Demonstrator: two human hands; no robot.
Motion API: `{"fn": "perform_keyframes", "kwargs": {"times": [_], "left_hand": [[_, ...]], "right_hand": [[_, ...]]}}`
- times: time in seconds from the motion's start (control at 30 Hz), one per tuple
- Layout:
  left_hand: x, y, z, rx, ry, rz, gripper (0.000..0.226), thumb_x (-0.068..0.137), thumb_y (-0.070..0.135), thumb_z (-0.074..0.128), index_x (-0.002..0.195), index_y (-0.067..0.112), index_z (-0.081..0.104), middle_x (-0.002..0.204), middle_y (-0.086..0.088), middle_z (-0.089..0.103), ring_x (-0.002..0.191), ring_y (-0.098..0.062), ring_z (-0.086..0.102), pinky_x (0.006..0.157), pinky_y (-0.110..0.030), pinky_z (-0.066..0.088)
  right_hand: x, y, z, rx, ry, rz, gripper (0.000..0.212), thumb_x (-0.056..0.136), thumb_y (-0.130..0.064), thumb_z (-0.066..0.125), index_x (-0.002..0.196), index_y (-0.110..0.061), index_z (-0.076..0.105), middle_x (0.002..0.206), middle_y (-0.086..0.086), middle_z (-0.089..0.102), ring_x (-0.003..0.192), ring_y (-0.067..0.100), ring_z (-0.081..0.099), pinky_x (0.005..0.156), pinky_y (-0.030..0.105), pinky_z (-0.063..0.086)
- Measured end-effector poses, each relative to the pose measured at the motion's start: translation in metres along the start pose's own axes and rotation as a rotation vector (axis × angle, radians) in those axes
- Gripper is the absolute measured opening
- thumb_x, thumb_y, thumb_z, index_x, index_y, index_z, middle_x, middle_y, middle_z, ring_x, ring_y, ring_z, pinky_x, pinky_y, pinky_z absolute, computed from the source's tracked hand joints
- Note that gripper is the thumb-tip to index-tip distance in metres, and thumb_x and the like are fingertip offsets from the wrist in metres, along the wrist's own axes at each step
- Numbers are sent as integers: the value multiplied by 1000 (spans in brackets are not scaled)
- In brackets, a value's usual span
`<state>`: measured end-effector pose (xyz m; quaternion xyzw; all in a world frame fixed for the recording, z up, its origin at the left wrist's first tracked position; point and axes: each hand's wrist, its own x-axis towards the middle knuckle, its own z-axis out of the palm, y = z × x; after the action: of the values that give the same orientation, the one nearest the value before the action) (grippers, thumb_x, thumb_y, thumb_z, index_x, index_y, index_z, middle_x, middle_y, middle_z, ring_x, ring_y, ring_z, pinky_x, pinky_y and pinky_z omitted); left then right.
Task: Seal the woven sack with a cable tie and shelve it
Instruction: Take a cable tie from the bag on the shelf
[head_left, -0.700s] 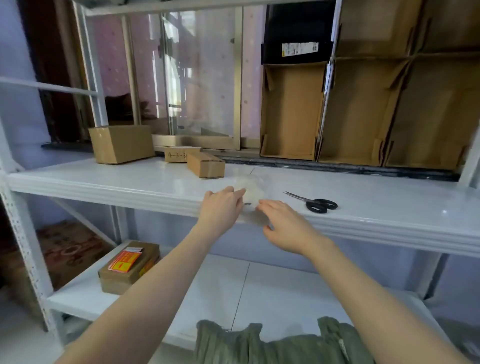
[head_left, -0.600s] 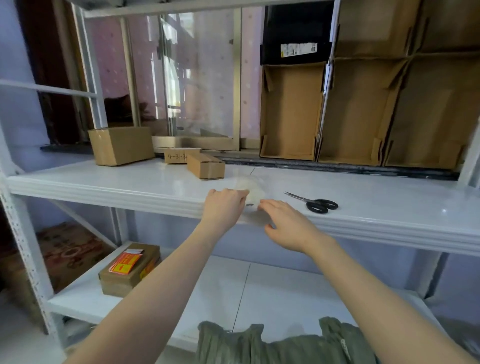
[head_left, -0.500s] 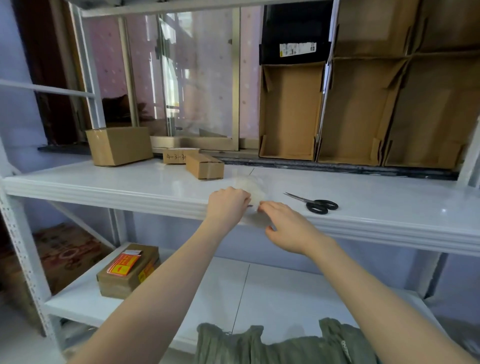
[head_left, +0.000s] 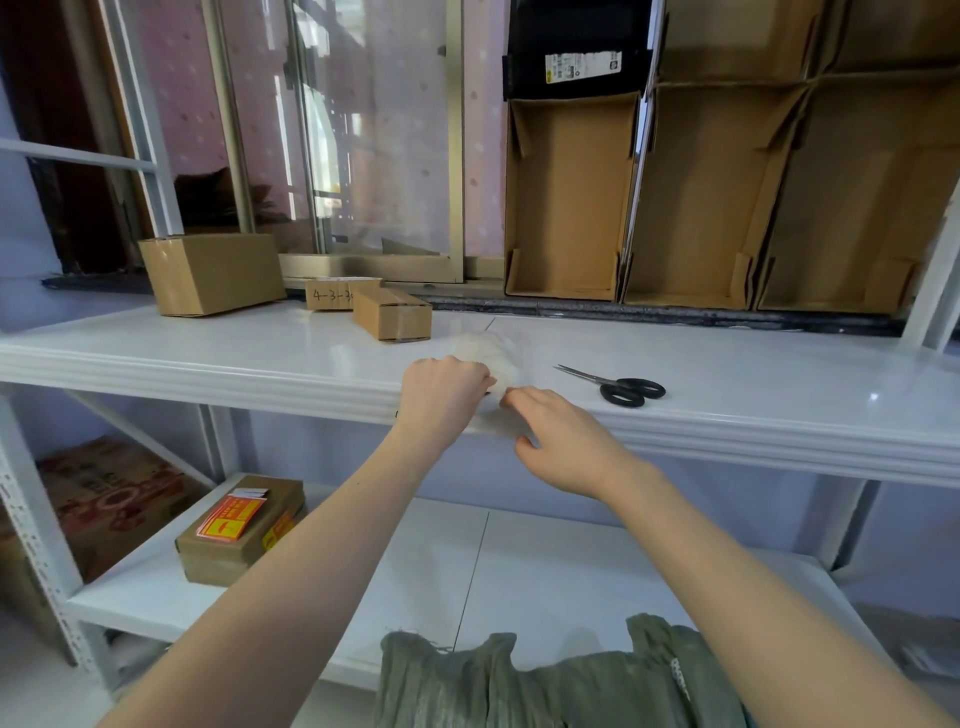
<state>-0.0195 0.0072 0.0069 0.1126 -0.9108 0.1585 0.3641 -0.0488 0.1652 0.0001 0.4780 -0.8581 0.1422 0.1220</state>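
1. Both hands are working at the front edge of the upper shelf (head_left: 260, 358): the left hand (head_left: 441, 397) is curling its fingers at a pale, see-through bag (head_left: 488, 353) of what I take to be cable ties, and whether it is actually pinching one is hidden.
2. The right hand (head_left: 561, 441) is lying just beside it, fingers loosely extended and touching the bag's near end, holding nothing I can make out.
3. The bag is stretching away from both hands toward the back of the shelf; the left hand is sitting nearer its mouth.
4. The green woven sack (head_left: 545, 686) is waiting well below the hands, its top open and ruffled, so a tie is going to have to travel down to it.
5. Scissors (head_left: 618, 387) are lying just right of the right hand; cardboard boxes (head_left: 213, 273) are sitting farther left and behind.
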Motion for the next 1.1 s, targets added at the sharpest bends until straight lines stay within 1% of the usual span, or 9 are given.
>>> {"fn": "perform_keyframes", "kwargs": {"times": [0.07,0.1,0.27,0.4,0.57,0.77,0.87,1.0,1.1], "left_hand": [[-6,-3,-1,69,77,-4,31,64,26,82,47,19,58,36,1,45,36,-24,29,46,-19,3],[-8,-6,2,59,126,10,32,61,24,84,46,19,56,34,2,44,33,-24,27,45,-18,6],[-22,-13,8,-143,293,102,18,79,25,67,62,22,66,55,2,58,35,-21,47,36,-19,23],[-30,-16,8,-335,338,71,24,84,29,50,74,21,71,66,6,68,44,-21,57,40,-19,27],[-41,-23,3,-426,349,27,3,82,18,65,81,19,68,77,6,70,59,-17,62,43,-22,37],[-54,-27,-15,-457,400,46,5,82,15,65,82,20,67,78,9,68,61,-14,61,40,-24,38],[-61,-32,-32,-510,482,41,8,86,16,63,86,19,70,83,8,70,60,-11,61,43,-25,43],[-75,-43,-58,-630,617,-1,13,87,15,61,94,13,72,86,0,69,64,-10,57,50,-19,43],[-82,-48,-77,-687,655,-6,13,88,15,62,94,10,72,85,-4,67,63,-14,58,47,-27,46]], "right_hand": [[-1,0,1,5,1,6,42,86,-8,42,128,-9,43,135,7,48,123,27,42,97,35,38],[-1,0,1,7,4,9,43,86,-8,42,129,-9,43,135,7,48,123,27,42,98,36,38],[-1,-5,0,-24,24,-9,55,87,-8,42,141,-13,29,135,8,46,123,27,40,99,34,34],[0,-9,2,-111,37,-29,66,87,-11,43,146,-23,17,126,7,46,116,29,41,95,37,37],[7,-12,3,-148,34,-3,71,86,-13,44,146,-34,12,123,5,43,114,28,39,90,38,37],[15,-18,3,-194,-6,54,73,87,-16,45,146,-37,8,128,7,37,115,29,36,89,40,35],[16,-21,1,-196,-26,78,72,88,-18,46,147,-35,7,130,7,35,117,30,34,90,41,34],[16,-24,-2,-183,-41,112,65,92,-29,44,147,-32,9,133,7,35,120,29,34,93,46,34],[12,-29,-8,-124,5,139,56,94,-34,41,144,-28,18,137,6,32,124,28,31,95,48,33]]}}
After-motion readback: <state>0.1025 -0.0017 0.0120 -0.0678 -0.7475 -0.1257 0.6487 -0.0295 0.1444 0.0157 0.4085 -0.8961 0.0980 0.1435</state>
